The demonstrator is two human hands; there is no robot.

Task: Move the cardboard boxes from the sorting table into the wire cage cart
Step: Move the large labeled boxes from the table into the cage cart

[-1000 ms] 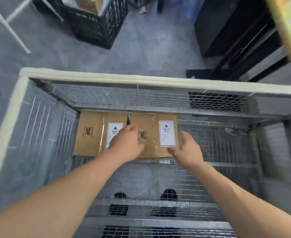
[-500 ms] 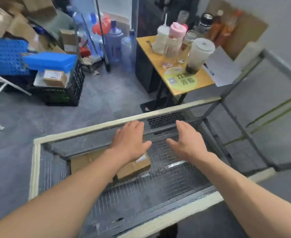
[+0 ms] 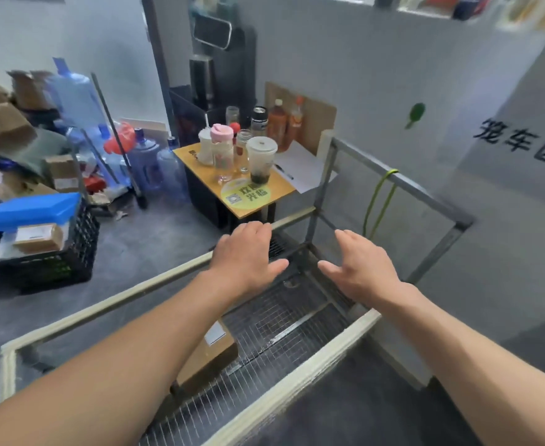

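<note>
Both hands empty, fingers spread: left hand point(image 3: 247, 252) & right hand point(image 3: 362, 263) hover palms-down above the wire mesh cage cart w/ cream padded rim point(image 3: 293, 375). Below the left forearm, inside the cart, sits a brown cardboard box w/ white label point(image 3: 213, 352), part hidden by the arm. Probably stiff & weighty; best gripped on opposite side walls, not the taped top. Far left of the hands, a black plastic crate point(image 3: 71, 252) holds another small brown carton point(image 3: 37, 238). Sorting table not in view.
</note>
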